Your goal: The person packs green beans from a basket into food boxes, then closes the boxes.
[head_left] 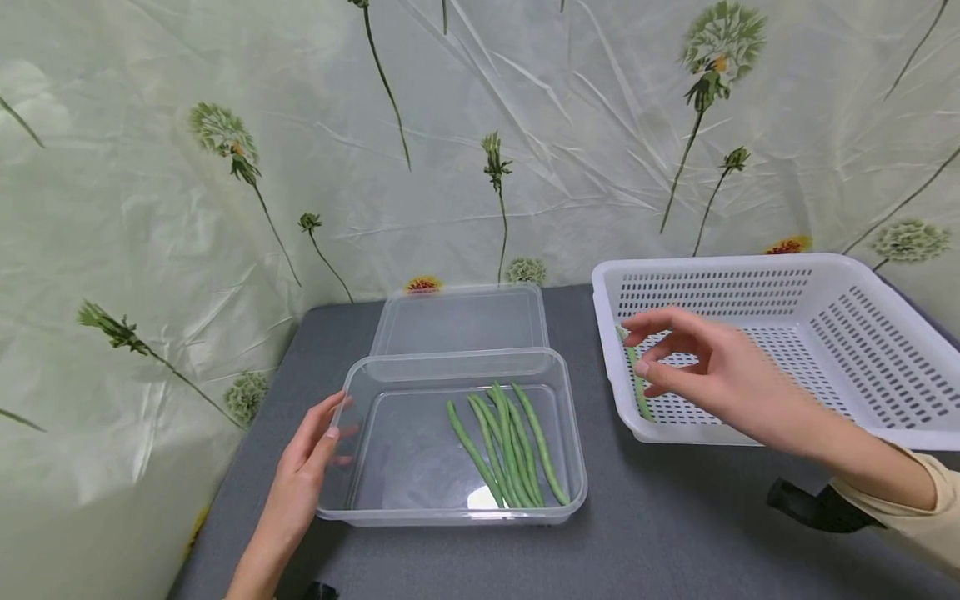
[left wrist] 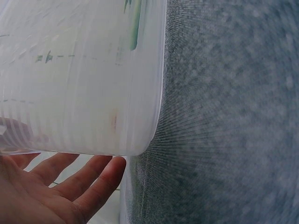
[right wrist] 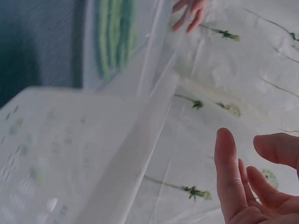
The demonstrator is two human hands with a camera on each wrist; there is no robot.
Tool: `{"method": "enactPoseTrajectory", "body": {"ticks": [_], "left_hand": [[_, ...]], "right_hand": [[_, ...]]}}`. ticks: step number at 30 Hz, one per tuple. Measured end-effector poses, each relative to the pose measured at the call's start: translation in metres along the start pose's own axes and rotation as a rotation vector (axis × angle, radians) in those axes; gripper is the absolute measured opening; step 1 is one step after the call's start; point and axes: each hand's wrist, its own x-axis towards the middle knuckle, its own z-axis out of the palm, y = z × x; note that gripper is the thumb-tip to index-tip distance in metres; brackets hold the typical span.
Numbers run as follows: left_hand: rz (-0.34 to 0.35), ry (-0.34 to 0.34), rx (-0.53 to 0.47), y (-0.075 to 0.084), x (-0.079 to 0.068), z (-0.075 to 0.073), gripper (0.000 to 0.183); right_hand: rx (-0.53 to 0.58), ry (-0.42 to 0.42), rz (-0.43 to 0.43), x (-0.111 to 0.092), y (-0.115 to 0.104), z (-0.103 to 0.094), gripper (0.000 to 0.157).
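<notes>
My left hand (head_left: 303,471): it rests flat against the left wall of the clear plastic container (head_left: 390,467), fingers straight and close together, thumb near the rim. From my left wrist I see my fingertips (left wrist: 100,179) lying just under the container's curved wall.
My right hand (head_left: 705,367): it hovers over the near left corner of the white perforated basket (head_left: 840,333), fingers loosely bent and spread apart, nothing between them. From my right wrist the fingers (right wrist: 229,172) show apart, with empty space in the gap.
Green bean in the basket (head_left: 639,385): it lies along the basket's left wall, just below my right fingertips; I cannot tell whether I touch it.
Green beans in the container (head_left: 506,446): a small bunch lies side by side on the floor of the container, toward its right half, running from the far side to the near wall.
Lid (head_left: 461,321): clear, lying flat behind the container, touching its far edge.
Surface: both container and basket sit on a grey mat (head_left: 675,533), the basket well to the right.
Backdrop: a pale sheet printed with dandelions (head_left: 225,137) hangs behind.
</notes>
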Motion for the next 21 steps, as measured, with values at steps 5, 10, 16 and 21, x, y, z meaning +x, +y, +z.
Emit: {"method": "enactPoseTrajectory", "body": {"ticks": [5, 10, 16, 21], "left_hand": [[-0.001, -0.005, 0.004, -0.002, 0.000, -0.002, 0.041], [0.001, 0.001, 0.007, -0.001, -0.001, -0.002, 0.041], [-0.011, -0.006, 0.006, 0.000, -0.001, -0.002, 0.041], [-0.020, -0.008, -0.002, 0.000, 0.000, -0.001, 0.041]], "right_hand": [[-0.109, -0.066, 0.003, 0.010, 0.002, -0.019, 0.041], [-0.162, -0.217, 0.092, 0.029, 0.008, -0.042, 0.033], [-0.048, -0.314, 0.144, 0.043, 0.036, -0.058, 0.031], [0.026, -0.433, 0.252, 0.056, 0.058, -0.065, 0.040]]}}
